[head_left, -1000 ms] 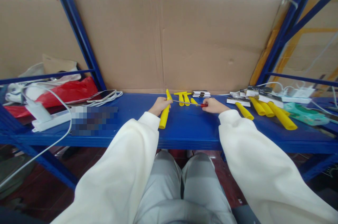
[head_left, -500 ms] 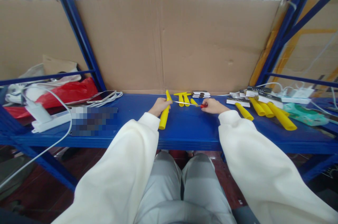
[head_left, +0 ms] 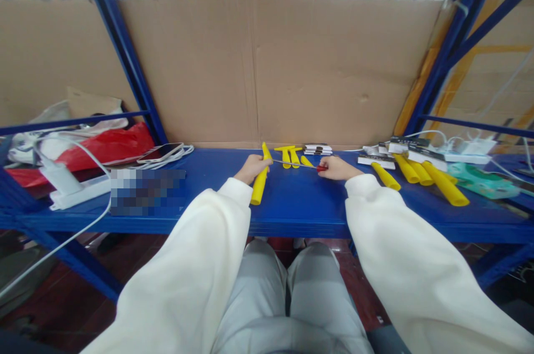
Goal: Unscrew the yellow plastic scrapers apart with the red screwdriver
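My left hand [head_left: 252,168] is closed around a yellow tapered tube [head_left: 259,186] that stands over the blue shelf, its narrow end pointing away from me. A screwdriver [head_left: 295,164] with a red handle and a long metal shaft is gripped in my right hand [head_left: 336,168]. The shaft runs left across to the yellow tube, its tip meeting it by my left fingers; the exact contact is too small to make out. Just behind the shaft lie several smaller yellow pieces [head_left: 295,157], and a stack of small white-and-black boxes [head_left: 317,149] beside them.
On the right lie more yellow tubes [head_left: 445,184], white boxes [head_left: 376,161], a green plastic packet [head_left: 484,180] and white chargers with cables. To the left are a phone [head_left: 161,153], a white power strip [head_left: 83,192] and a red bag [head_left: 110,145]. Cardboard [head_left: 334,70] walls the back of the shelf [head_left: 304,204].
Both hands keep their places on the tube and the screwdriver. The screwdriver seems turned very slightly in my right hand; otherwise little differs.
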{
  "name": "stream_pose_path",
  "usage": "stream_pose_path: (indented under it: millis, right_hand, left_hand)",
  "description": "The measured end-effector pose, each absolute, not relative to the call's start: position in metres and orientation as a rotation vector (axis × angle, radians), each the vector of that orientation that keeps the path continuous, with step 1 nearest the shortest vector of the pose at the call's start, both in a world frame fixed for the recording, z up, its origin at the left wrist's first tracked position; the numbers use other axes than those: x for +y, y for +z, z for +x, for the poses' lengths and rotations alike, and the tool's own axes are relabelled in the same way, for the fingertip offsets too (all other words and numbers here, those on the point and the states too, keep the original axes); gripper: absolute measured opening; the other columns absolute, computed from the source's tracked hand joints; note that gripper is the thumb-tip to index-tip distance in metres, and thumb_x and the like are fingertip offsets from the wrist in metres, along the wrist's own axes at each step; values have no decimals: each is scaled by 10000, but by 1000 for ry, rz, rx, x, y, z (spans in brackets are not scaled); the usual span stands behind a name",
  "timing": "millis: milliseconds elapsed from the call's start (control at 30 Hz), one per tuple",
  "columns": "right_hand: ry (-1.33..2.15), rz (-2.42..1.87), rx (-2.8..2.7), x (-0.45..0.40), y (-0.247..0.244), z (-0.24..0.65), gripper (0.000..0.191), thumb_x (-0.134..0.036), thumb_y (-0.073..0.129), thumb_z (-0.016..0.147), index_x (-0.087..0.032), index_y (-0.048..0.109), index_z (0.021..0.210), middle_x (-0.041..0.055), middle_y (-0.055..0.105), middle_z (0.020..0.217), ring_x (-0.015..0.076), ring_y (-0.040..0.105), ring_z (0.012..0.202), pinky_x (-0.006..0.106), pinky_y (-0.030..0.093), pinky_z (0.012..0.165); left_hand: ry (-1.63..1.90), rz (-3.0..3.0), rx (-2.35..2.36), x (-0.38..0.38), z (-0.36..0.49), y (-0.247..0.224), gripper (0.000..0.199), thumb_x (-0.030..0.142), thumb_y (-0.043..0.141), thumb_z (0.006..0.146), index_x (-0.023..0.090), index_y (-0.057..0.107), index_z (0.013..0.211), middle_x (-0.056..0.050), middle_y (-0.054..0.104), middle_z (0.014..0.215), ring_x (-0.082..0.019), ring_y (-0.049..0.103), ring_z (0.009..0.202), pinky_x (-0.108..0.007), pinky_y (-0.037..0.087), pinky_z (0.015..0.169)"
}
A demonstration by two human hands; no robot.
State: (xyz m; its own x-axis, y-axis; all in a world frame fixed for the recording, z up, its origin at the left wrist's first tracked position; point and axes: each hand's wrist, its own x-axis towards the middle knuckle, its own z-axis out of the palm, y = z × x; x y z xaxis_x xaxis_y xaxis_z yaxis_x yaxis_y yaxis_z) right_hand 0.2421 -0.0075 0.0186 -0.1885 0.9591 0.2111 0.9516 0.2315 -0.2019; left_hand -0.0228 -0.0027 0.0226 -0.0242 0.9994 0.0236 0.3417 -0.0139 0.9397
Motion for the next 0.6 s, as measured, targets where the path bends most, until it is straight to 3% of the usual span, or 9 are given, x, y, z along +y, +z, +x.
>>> stream_pose_path:
  millis: [167,367,600]
  right_hand:
    - [-28,-1827,-2202,-8,19,241,70,-186,671,722,-226,615,738,22,719,787,201,669,803,257,443,657]
    - [-14,-1797,-2214,-6,16,243,119,-185,692,709,-222,580,722,3,671,696,173,638,708,241,425,621]
    - [65,-1791,-2203,-8,21,241,71,-176,655,739,-223,602,741,31,728,816,198,679,816,255,459,692]
  left_hand:
    - [1065,1465,1468,-4,-23,23,249,75,593,804,162,545,576,31,524,440,-90,468,366,-214,412,455]
    - [1058,1465,1460,-1,-24,21,189,87,625,777,157,579,608,29,533,444,-97,488,382,-213,426,469]
    - [1055,1481,1474,-3,-24,21,256,88,609,784,167,541,550,26,526,435,-92,468,366,-211,415,446]
